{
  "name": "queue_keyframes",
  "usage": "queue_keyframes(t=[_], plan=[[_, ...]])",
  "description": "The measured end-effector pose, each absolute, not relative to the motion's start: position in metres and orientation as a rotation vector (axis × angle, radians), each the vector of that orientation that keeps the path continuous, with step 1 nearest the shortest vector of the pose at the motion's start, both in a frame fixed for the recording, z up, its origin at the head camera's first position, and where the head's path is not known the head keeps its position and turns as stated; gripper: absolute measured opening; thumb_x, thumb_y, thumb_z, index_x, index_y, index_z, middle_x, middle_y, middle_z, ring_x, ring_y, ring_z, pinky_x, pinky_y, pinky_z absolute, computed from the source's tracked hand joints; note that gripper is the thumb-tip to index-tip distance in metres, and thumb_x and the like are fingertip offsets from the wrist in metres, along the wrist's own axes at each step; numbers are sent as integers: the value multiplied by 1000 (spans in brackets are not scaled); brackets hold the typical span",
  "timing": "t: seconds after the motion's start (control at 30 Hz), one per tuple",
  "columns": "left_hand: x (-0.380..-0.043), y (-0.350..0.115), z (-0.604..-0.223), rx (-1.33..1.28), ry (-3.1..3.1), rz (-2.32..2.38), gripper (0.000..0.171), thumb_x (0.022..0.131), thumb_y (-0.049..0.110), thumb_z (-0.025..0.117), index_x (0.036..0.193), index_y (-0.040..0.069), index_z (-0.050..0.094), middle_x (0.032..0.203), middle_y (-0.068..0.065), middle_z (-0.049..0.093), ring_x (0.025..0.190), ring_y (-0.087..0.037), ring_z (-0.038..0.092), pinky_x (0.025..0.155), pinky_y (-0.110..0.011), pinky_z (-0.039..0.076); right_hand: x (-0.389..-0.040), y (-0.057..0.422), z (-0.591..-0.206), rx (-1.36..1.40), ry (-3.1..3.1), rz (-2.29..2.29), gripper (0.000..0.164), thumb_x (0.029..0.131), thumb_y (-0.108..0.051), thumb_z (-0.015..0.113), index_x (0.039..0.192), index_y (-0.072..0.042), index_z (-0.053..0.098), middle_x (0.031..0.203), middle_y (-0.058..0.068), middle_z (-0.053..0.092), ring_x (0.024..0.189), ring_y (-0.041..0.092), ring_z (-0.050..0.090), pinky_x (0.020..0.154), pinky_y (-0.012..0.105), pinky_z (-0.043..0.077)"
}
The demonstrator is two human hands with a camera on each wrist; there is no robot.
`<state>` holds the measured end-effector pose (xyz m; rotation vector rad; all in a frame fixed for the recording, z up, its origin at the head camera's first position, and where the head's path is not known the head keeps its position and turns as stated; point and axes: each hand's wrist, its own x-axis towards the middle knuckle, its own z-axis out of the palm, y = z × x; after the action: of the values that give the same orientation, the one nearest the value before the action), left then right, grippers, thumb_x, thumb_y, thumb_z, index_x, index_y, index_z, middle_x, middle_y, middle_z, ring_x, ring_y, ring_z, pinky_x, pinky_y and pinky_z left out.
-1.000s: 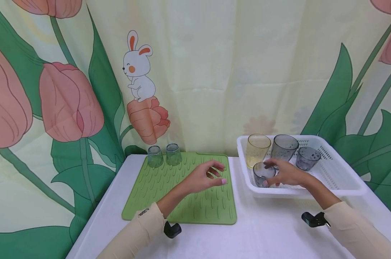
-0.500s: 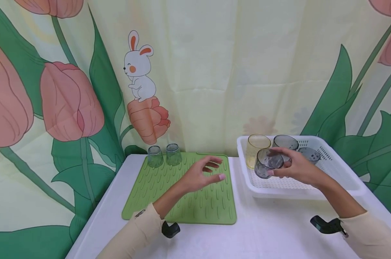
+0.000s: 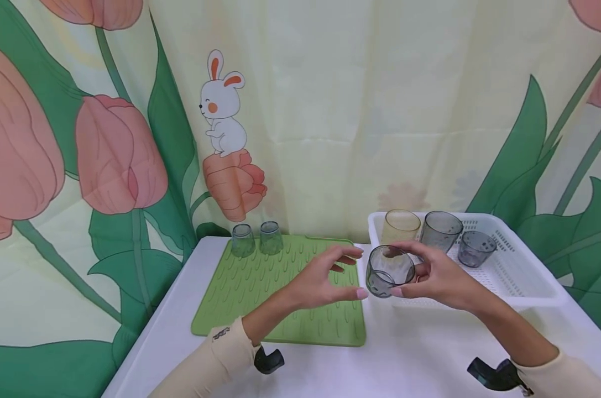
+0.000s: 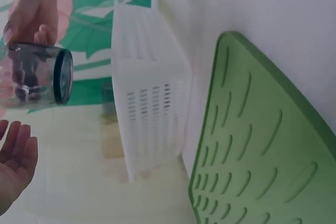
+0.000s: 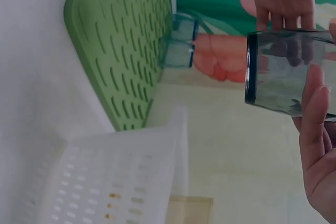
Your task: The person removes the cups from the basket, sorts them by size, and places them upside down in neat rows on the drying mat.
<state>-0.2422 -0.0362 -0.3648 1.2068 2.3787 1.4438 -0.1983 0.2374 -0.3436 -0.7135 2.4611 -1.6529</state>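
Observation:
My right hand (image 3: 437,276) grips a short grey-tinted drinking glass (image 3: 380,281) by its side, rim up, in front of the basket's left end. In the right wrist view the fingers lie along the wall of this glass (image 5: 278,72), its thick base facing left. My left hand (image 3: 320,282) is over the green mat, thumb and fingers spread apart, its fingertips close to the held glass's left side and holding nothing. Two blue-grey glasses (image 3: 242,241) stand upside down at the back left of the green drying mat (image 3: 280,315).
A white perforated basket (image 3: 534,276) stands on the right. In it are a yellow-tinted glass (image 3: 400,224), a tall grey glass (image 3: 440,232) and a short grey glass (image 3: 476,250). A printed curtain (image 3: 310,99) hangs behind the white-covered table (image 3: 404,354).
My right hand has lifted the short grey glass out of the basket and carried it left and toward me. My left hand has shifted slightly right, toward that glass.

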Motion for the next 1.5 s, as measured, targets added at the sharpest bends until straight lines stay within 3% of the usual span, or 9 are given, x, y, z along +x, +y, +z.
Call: queue_keyframes(t=[0.1,0.47,0.7,0.93,1.07,1.27,1.4,1.5], plan=[[-238,-33,-364,1240,2386,1416,69,83,32,82,142,17,49,139,2,54,122,-11,55,100,-28,48,-195,228,-347,-741,2398,-1670,73,79,0,82,141,2,45,130,26,54,75,22,73,67,33,60],[-233,-33,-368,1249,2442,1342,77,77,33,88,142,18,51,133,2,55,116,-13,58,97,-25,49,-195,217,-355,-796,2305,-1638,70,79,-2,81,140,3,46,132,10,55,72,19,73,66,34,60],[-233,-32,-369,1240,2460,1327,74,76,32,89,139,17,53,132,4,57,115,-11,58,98,-26,49,-196,217,-361,-822,2243,-1659,71,81,-1,80,142,6,43,135,18,52,75,19,73,68,34,60],[-232,-38,-367,1282,2456,1343,69,77,31,88,136,15,55,128,4,62,113,-11,59,95,-24,49,-195,215,-367,-853,2167,-1723,76,82,3,77,146,6,38,134,1,54,79,21,74,70,36,61],[-232,-42,-363,1294,2445,1348,68,78,31,87,136,14,56,127,3,63,113,-12,59,96,-27,50,-195,212,-372,-860,2169,-1757,79,81,3,78,148,5,36,134,3,54,79,19,73,69,37,62],[-233,-44,-352,1303,2439,1393,68,77,25,87,136,13,56,126,-3,64,113,-16,59,96,-28,51,-200,207,-383,-863,2235,-1759,75,80,1,79,145,0,42,133,14,56,68,6,61,58,27,56],[-233,-42,-348,1340,2431,1439,68,76,21,87,136,11,56,125,-6,65,113,-20,61,94,-27,52,-204,203,-398,-854,2179,-1820,69,80,1,78,141,-1,46,123,17,61,82,8,63,66,28,57],[-232,-41,-348,1334,2420,1463,68,77,21,86,136,11,56,124,-6,66,110,-14,60,94,-28,53,-206,198,-409,-823,2153,-1834,69,81,0,78,142,0,45,118,14,62,92,12,65,73,31,59]])
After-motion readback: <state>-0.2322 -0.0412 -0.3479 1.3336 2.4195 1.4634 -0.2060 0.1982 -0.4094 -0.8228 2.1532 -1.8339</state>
